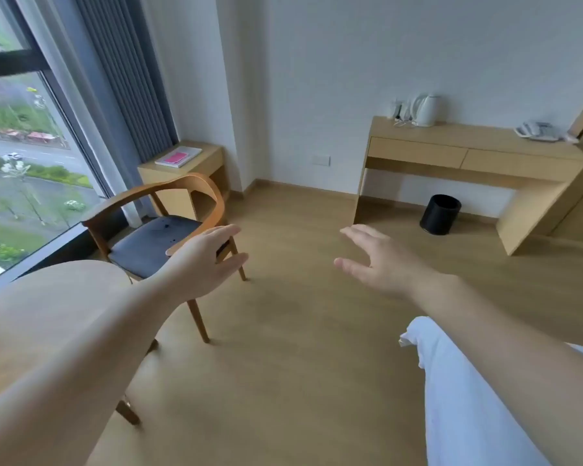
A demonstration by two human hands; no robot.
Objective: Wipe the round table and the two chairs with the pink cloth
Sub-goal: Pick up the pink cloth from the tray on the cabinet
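Wooden floor (300, 314) fills the room; the round tabletop (48, 314) sits lower left beside 1 visible chair (155, 230). Left hand (202, 260) and right hand (381, 260) hover spread, holding nothing. No pink cloth is visible, so wiping risks starting bare-handed.

- Soft, even daylight enters through the window (24, 156) on the left.
- Shadows are faint.
- Wide-angle bending curves the edges.
- The picture is slightly soft throughout.
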